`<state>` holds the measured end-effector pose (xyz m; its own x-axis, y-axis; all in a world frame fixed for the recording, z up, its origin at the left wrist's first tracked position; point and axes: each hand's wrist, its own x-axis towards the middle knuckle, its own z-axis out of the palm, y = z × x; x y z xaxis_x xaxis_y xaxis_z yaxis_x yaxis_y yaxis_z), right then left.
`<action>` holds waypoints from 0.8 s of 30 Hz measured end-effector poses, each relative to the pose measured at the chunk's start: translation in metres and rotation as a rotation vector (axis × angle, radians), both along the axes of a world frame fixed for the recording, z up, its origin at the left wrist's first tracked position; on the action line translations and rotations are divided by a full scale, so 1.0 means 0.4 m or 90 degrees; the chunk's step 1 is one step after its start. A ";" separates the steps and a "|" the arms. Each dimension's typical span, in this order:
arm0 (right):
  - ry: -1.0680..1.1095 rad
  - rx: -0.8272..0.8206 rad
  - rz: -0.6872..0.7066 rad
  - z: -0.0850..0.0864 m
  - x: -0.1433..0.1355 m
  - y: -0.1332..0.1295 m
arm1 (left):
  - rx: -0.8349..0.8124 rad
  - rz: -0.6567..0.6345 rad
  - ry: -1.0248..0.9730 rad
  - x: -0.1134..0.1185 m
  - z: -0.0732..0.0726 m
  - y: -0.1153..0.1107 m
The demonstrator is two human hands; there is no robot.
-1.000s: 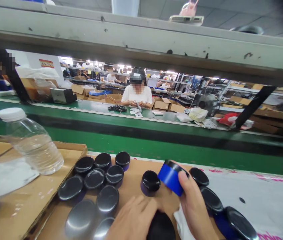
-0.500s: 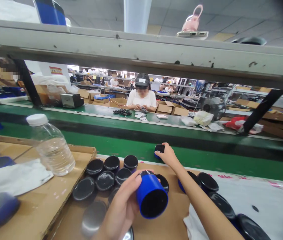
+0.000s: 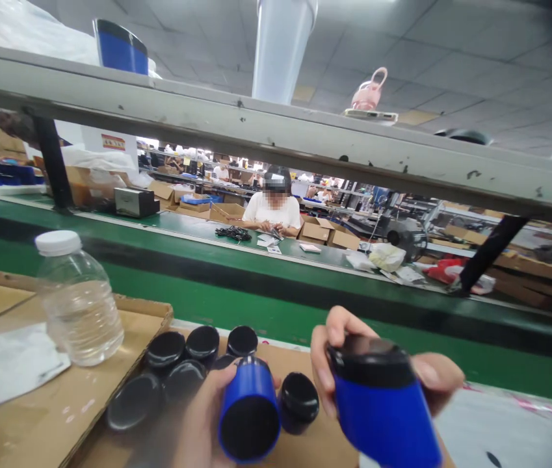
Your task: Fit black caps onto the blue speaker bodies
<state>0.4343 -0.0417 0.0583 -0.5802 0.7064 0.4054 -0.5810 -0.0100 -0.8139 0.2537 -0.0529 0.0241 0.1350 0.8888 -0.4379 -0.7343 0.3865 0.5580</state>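
Low in the middle, my left hand [image 3: 203, 416] grips a blue cylinder [image 3: 250, 406], its black end facing me. To the right, my right hand [image 3: 327, 364] has its fingers around a larger-looking blue cup-shaped piece [image 3: 385, 416] with a glossy black top, held close to the camera. Between the two held pieces stands a black-topped piece [image 3: 299, 398] on the cardboard. Left of my left hand, several black-topped pieces [image 3: 166, 349] stand grouped together, partly blurred.
A water bottle [image 3: 80, 305] stands on a cardboard tray [image 3: 105, 383] at left. Beyond the green belt [image 3: 217, 296], a person [image 3: 273, 205] sits handling small items. A shelf beam [image 3: 256, 130] crosses overhead, with a blue piece [image 3: 120, 52] on it.
My right hand has come back from the green belt toward the camera with a blue piece in it. My left hand and its cylinder are slightly lower and further left. The view has shifted.
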 end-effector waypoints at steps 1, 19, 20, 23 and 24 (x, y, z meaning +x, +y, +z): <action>0.012 0.006 0.040 0.005 -0.005 -0.009 | -0.005 -0.004 0.002 0.002 0.000 0.000; 0.031 -0.103 -0.010 0.008 -0.033 -0.029 | -0.027 -0.071 -0.053 0.005 -0.035 0.016; 0.028 -0.112 -0.014 0.012 -0.032 -0.032 | -0.032 -0.071 -0.052 0.005 -0.031 0.015; 0.003 -0.123 -0.035 0.019 -0.030 -0.043 | -0.024 -0.087 -0.056 0.005 -0.035 0.017; -0.008 -0.120 -0.042 0.021 -0.030 -0.047 | -0.016 -0.096 -0.063 0.004 -0.040 0.018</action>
<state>0.4222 -0.0603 0.0668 -0.5345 0.8056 0.2556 -0.5750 -0.1250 -0.8085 0.2553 -0.0455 0.0080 0.3088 0.8447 -0.4371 -0.7182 0.5084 0.4751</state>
